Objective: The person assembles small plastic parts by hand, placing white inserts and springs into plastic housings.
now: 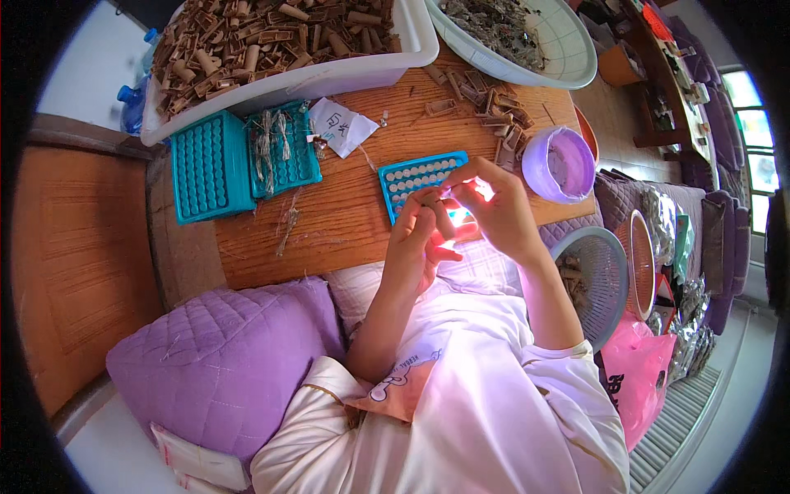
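My left hand point(417, 244) and my right hand point(504, 216) meet above the near edge of the wooden table. The fingertips of both are pinched closely together on something small that I cannot make out; bright glare washes out part of the right palm. Just beyond them lies a blue tray point(397, 169) with rows of small round whitish pieces, partly hidden by my fingers. Several brown half-tube shells point(504, 107) are scattered to the right of the tray. A purple tub point(539, 177) stands beside my right hand.
A white bin point(411, 49) heaped with brown shells stands at the far left. Nearer are stacked teal trays point(216, 169), some thin wire bundles point(276, 148) and a paper slip point(344, 128). A pale basin point(576, 49) sits far right, a grey basket point(601, 263) below.
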